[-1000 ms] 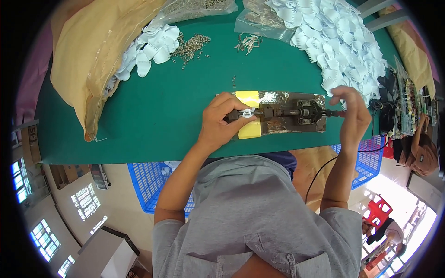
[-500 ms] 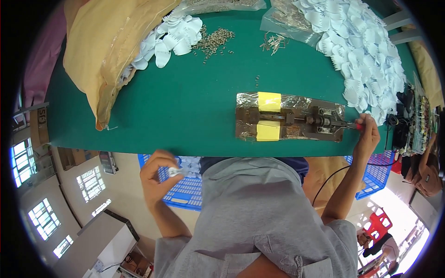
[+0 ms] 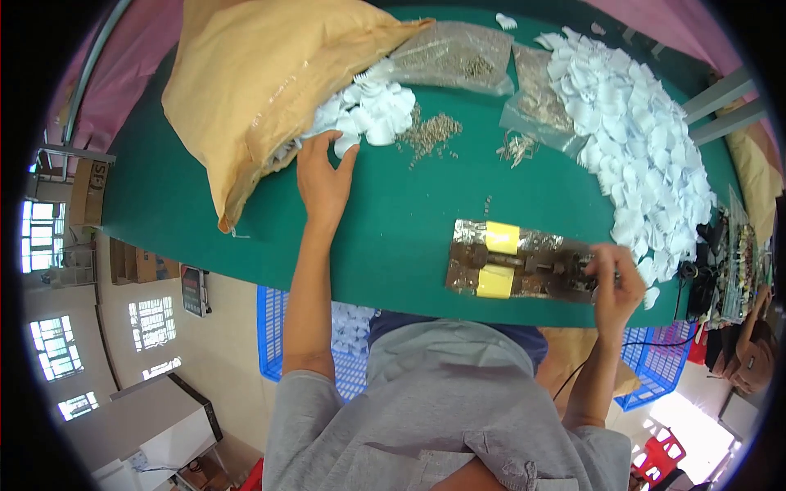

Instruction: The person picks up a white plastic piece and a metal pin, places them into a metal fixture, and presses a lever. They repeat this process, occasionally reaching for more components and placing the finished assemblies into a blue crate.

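My left hand reaches over the green table to the loose white plastic pieces spilling from a yellow-tan sack. Its thumb and forefinger are spread beside one of these flat, toothed pieces. At the right end of a brown metal hand jig with yellow tape is my right hand, fingers curled and slightly blurred. It covers the jig's end, where a red-tipped handle showed earlier. Something pale shows by its fingers, but what it grips cannot be made out.
A big heap of white pieces covers the table's right side. Small metal parts and thin pins lie loose near clear bags. Blue plastic crates stand below the table edge.
My left hand has gone from above the blue crate, where it pinched a small whitish thing, up to the sack's pieces. The right hand has left the handle's red tip. The view has shifted.
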`<state>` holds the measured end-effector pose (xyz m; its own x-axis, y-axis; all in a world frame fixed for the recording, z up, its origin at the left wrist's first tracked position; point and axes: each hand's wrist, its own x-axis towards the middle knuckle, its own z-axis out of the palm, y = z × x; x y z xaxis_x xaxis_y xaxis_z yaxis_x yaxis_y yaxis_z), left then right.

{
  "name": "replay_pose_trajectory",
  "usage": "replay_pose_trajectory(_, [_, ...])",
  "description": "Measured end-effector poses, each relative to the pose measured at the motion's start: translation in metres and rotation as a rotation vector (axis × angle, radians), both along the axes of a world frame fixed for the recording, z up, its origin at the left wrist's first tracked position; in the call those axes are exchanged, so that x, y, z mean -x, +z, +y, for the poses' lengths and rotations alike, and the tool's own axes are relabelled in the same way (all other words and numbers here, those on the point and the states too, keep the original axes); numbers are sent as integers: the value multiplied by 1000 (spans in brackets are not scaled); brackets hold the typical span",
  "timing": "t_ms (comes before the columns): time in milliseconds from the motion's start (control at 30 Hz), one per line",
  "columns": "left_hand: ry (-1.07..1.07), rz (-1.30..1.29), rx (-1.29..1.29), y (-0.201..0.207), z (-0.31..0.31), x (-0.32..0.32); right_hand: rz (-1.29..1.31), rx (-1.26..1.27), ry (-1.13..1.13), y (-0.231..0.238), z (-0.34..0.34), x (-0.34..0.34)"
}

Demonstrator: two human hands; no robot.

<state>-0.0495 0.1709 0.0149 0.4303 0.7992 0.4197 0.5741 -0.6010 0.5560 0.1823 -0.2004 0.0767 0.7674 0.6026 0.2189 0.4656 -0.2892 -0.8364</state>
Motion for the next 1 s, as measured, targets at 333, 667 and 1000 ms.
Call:
replay_pose_trajectory(333, [-5,-515,602,-7,-10,-2,-157,10,91,-3,2,-10])
replay_pose_trajectory(667, [-437,-386,797,44,-150,28,-691,183,-151,-28,-5,-128])
replay_pose_trajectory(1000, [-690,-251,567,52,-210,8,-801,466,-83,-55,17,-178])
